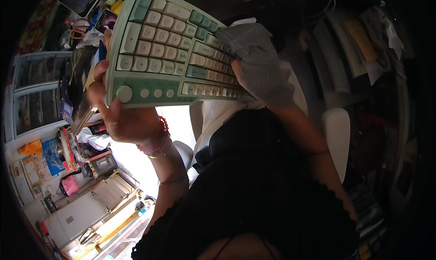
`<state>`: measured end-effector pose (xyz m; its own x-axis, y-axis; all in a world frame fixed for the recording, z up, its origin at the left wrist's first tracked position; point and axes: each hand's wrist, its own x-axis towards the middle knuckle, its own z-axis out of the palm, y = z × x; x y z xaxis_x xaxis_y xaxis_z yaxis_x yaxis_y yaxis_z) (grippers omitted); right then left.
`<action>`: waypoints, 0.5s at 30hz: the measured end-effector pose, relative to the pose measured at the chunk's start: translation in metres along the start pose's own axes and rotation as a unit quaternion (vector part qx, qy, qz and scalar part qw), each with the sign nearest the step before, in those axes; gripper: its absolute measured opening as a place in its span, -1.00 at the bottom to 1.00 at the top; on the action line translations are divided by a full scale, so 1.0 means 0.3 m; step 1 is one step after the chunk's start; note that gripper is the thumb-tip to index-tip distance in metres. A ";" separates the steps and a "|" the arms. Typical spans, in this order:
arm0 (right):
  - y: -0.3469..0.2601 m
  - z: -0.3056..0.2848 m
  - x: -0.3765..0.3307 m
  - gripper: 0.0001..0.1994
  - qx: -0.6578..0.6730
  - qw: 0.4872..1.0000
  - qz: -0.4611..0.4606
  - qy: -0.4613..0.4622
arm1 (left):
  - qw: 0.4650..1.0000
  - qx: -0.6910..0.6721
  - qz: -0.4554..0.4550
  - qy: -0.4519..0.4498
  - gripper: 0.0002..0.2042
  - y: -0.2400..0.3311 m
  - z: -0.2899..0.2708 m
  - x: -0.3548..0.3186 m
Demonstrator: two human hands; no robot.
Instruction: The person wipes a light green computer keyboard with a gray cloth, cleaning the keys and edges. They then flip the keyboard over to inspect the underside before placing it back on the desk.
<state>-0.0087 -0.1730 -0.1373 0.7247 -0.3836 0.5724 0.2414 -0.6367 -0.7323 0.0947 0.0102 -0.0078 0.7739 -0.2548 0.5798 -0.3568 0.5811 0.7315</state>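
A green and cream keyboard [163, 46] is held up in front of me, tilted, with its number pad and round knob toward the left. My left hand [122, 119] grips its left end, thumb by the knob and the other fingers around the edge, partly hidden behind. Toward the narrow-looking right end, a crumpled grey cloth [265, 67] lies against the keys. My right hand [237, 71] is closed on this cloth, which covers most of it; only a finger or so shows beside the keys.
At the upper left lie red-handled scissors [79, 28] and a phone [106, 22] amid clutter. A white chair part [336, 142] stands by my right arm. Boxes or folders [359, 37] line the dark right side. A pink pouch [70, 185] sits at the lower left.
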 end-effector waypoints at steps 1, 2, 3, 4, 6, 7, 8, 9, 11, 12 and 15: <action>-0.002 -0.006 0.012 -0.70 0.003 1.000 0.011 0.002 | 1.000 -0.001 -0.001 -0.004 -0.82 -0.003 -0.010 0.000; -0.017 -0.017 0.013 -0.70 0.009 0.999 0.035 -0.005 | 1.000 -0.014 -0.003 0.001 -0.82 -0.005 -0.011 -0.002; -0.032 -0.025 0.013 -0.69 0.016 0.998 0.060 -0.011 | 1.000 -0.026 -0.006 0.006 -0.81 -0.006 -0.011 -0.005; -0.021 -0.017 -0.010 -0.70 0.055 0.991 0.119 -0.029 | 0.999 -0.040 -0.008 0.013 -0.80 -0.008 -0.012 -0.006; -0.012 -0.021 -0.026 -0.73 0.037 0.990 0.129 -0.034 | 0.998 -0.064 -0.016 0.001 -0.77 -0.020 -0.042 0.006; -0.035 -0.038 -0.005 -0.74 -0.017 0.996 0.083 -0.021 | 0.997 -0.073 -0.022 -0.006 -0.75 -0.027 -0.055 0.012; -0.050 -0.043 0.006 -0.76 -0.071 0.997 0.036 -0.007 | 0.997 -0.078 -0.019 -0.008 -0.75 -0.033 -0.056 0.016; -0.054 -0.030 0.002 -0.75 -0.067 0.998 0.017 -0.011 | 0.996 -0.083 -0.016 -0.011 -0.74 -0.036 -0.055 0.020; -0.069 0.010 -0.027 -0.73 -0.059 0.998 -0.017 -0.017 | 0.996 -0.081 -0.018 -0.010 -0.75 -0.031 -0.041 0.018; -0.076 0.034 -0.043 -0.72 -0.055 0.998 -0.034 -0.019 | 0.997 -0.074 -0.019 -0.005 -0.75 -0.026 -0.031 0.014; -0.074 0.071 -0.038 -0.71 -0.064 0.993 -0.091 -0.028 | 0.999 -0.035 -0.011 -0.013 -0.76 -0.028 -0.013 0.022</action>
<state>-0.0086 -0.1401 -0.1355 0.7122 -0.2195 0.6668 0.2894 -0.7736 -0.5638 0.1047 0.0066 -0.0115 0.7674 -0.2874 0.5731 -0.3015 0.6272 0.7182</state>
